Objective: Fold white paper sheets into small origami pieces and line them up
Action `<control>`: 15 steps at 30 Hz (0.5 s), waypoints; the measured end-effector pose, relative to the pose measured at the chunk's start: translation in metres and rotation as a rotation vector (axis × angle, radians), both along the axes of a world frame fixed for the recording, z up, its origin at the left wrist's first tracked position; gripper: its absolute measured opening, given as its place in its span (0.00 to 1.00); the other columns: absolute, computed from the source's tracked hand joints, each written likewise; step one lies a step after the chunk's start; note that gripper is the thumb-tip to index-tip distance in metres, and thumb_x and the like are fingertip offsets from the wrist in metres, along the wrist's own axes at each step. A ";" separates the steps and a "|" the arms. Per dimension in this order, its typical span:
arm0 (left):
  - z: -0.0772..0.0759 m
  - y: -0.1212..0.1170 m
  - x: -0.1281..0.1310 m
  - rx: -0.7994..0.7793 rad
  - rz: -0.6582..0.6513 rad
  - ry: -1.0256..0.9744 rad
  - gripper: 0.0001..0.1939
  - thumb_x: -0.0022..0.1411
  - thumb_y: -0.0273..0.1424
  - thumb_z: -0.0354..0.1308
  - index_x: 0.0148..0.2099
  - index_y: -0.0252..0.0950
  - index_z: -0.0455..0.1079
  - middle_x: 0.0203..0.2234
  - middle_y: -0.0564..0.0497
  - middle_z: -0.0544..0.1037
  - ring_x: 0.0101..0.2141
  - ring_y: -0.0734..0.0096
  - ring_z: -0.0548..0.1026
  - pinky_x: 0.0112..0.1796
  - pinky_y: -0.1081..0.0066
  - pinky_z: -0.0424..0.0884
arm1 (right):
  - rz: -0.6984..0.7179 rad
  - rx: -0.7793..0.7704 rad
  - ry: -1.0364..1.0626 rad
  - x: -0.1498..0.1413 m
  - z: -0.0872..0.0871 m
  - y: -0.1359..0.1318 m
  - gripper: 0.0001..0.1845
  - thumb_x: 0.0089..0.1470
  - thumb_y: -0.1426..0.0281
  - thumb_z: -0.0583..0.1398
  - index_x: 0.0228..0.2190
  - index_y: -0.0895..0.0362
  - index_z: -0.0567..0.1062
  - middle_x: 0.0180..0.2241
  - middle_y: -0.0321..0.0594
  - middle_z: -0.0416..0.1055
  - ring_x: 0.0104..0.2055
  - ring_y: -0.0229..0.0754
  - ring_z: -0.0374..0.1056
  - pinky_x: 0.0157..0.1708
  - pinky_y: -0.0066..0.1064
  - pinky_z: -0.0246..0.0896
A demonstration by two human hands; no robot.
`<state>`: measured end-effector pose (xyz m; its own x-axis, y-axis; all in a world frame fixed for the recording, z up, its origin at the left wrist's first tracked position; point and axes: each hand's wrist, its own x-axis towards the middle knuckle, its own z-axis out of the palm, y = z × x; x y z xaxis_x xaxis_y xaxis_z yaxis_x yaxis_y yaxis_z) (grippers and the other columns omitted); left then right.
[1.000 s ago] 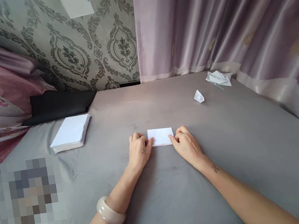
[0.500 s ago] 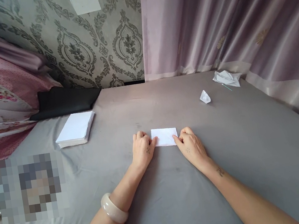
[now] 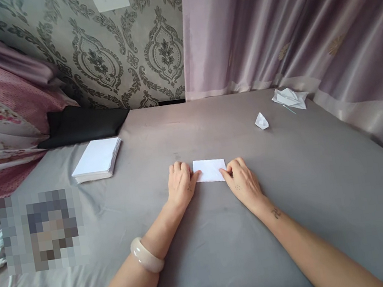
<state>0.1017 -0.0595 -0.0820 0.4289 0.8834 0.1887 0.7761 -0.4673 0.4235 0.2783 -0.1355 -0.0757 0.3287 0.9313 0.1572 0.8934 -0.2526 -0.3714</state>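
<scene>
In the head view, the only one, the paper stack [image 3: 96, 156] sits on a gray cloth [image 3: 208, 256], its edges loosely squared. To its right and nearer the person lies one small white paper rectangle [image 3: 210, 170], flat between the hands. The left hand [image 3: 180, 182], on the side toward the stack, has its thumb on one end of the rectangle; the right hand [image 3: 243, 180], farther from the stack, has its thumb at the other end. The other fingers are curled in, and whether they pinch the paper from beneath cannot be told. As for progress, the rectangle seems already folded down to a neat oblong, with no raised shape made from it yet; how many folds remain cannot be judged. Counted: two hands, one rectangle, one stack of sheets too tight to number, one standing folded piece [image 3: 261, 121] well to the stack's right, one paper heap [image 3: 290, 98] farther right and beyond, its overlapping pieces uncountable, and one thin greenish stick [image 3: 289, 109] beside that heap, also far right of the stack.
</scene>
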 end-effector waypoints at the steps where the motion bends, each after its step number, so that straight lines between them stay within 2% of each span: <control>1: 0.003 0.000 0.000 0.036 -0.038 0.015 0.09 0.64 0.34 0.52 0.40 0.33 0.67 0.38 0.42 0.69 0.39 0.58 0.64 0.42 0.60 0.66 | 0.035 0.030 0.007 0.000 -0.001 0.000 0.07 0.60 0.66 0.56 0.33 0.56 0.71 0.37 0.41 0.68 0.31 0.39 0.65 0.29 0.30 0.55; 3: 0.008 0.000 0.000 0.099 -0.189 0.045 0.09 0.65 0.27 0.48 0.44 0.35 0.67 0.42 0.43 0.71 0.41 0.59 0.65 0.45 0.61 0.65 | 0.152 0.080 -0.005 0.000 -0.002 0.000 0.07 0.61 0.71 0.53 0.37 0.55 0.71 0.40 0.41 0.69 0.38 0.41 0.66 0.31 0.29 0.56; 5: 0.012 -0.002 -0.001 0.109 -0.357 0.083 0.15 0.64 0.21 0.43 0.44 0.37 0.69 0.41 0.45 0.72 0.41 0.61 0.67 0.44 0.63 0.66 | 0.279 0.099 -0.042 0.001 -0.002 0.000 0.13 0.60 0.76 0.50 0.37 0.53 0.73 0.41 0.41 0.70 0.42 0.42 0.64 0.35 0.29 0.57; 7: 0.014 -0.006 -0.004 0.098 -0.449 0.117 0.18 0.64 0.20 0.41 0.45 0.38 0.70 0.39 0.46 0.74 0.40 0.62 0.69 0.43 0.65 0.67 | 0.345 0.092 -0.071 0.001 0.001 -0.002 0.17 0.59 0.79 0.49 0.37 0.53 0.75 0.40 0.40 0.72 0.42 0.43 0.64 0.38 0.30 0.58; 9: 0.016 -0.012 -0.008 0.111 -0.486 0.138 0.19 0.65 0.22 0.41 0.50 0.39 0.69 0.41 0.46 0.76 0.42 0.62 0.71 0.43 0.64 0.69 | 0.358 0.082 -0.083 0.000 0.006 -0.008 0.17 0.60 0.79 0.48 0.40 0.54 0.75 0.41 0.41 0.73 0.42 0.43 0.64 0.40 0.31 0.59; 12: 0.016 -0.025 -0.016 0.143 -0.520 0.135 0.17 0.69 0.31 0.43 0.56 0.38 0.65 0.48 0.43 0.74 0.49 0.59 0.71 0.47 0.61 0.68 | 0.391 0.052 -0.135 -0.009 0.013 -0.022 0.19 0.63 0.72 0.48 0.51 0.53 0.70 0.48 0.43 0.72 0.46 0.45 0.64 0.44 0.35 0.59; 15: 0.012 -0.035 -0.021 0.173 -0.492 0.156 0.20 0.69 0.37 0.43 0.59 0.35 0.62 0.56 0.40 0.69 0.56 0.56 0.67 0.53 0.58 0.65 | 0.396 0.031 -0.237 -0.023 0.013 -0.036 0.23 0.64 0.62 0.47 0.57 0.52 0.66 0.57 0.50 0.64 0.54 0.51 0.60 0.49 0.41 0.57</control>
